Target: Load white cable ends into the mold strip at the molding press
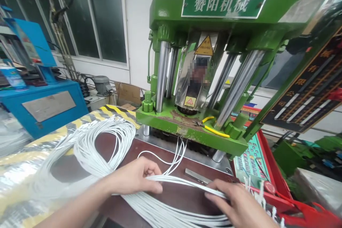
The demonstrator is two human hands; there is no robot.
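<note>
My left hand point(139, 178) pinches a bundle of thin white cables point(184, 182) on the dark red worktable point(160, 149). My right hand point(237, 203) grips the same bundle further right, fingers curled over it. The cables loop back in a big coil point(98, 146) at the left. A few white cable ends point(179, 151) run up under the plate of the green press machine point(197, 78). More white strands point(165, 213) lie under my hands near the table's front.
A small flat metal bar point(196, 176) lies on the table between my hands. Yellow-handled pliers point(213, 130) rest on the press base. A red control panel point(251, 160) stands at right, a blue machine point(40, 99) at left, silver-yellow wrapping point(16, 171) beside the coil.
</note>
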